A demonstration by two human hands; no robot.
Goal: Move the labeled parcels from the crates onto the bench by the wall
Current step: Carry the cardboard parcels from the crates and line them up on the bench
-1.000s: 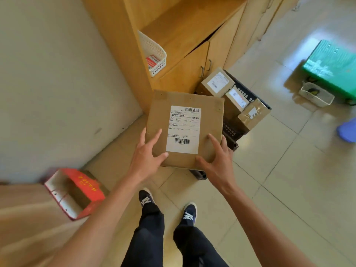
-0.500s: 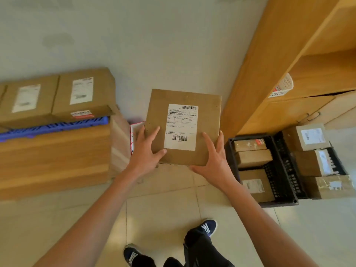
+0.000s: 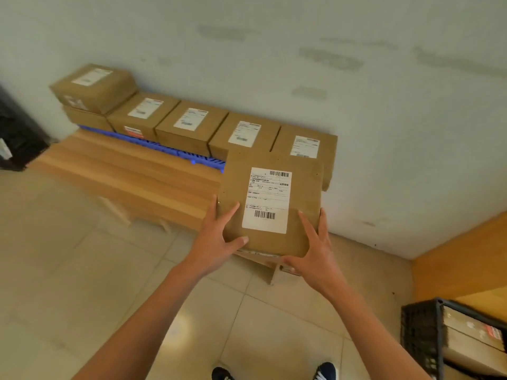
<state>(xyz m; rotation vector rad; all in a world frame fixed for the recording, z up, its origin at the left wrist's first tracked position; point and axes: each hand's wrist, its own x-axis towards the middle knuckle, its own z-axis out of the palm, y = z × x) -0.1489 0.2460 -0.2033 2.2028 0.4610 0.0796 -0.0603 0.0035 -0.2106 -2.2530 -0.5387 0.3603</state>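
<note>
The parcel (image 3: 270,204) I'm carrying sits at the centre of the frame, label up, above the right end of the wooden bench (image 3: 131,171). My left hand (image 3: 216,242) clasps its lower left corner, thumb on top, fingers spread along the side. My right hand (image 3: 315,255) grips the lower right corner the same way. Behind it, a row of labeled parcels (image 3: 192,127) runs toward the upper left against the wall (image 3: 274,64), resting on a blue tray (image 3: 153,145). At lower right stands a black crate (image 3: 419,333) with parcels inside.
</note>
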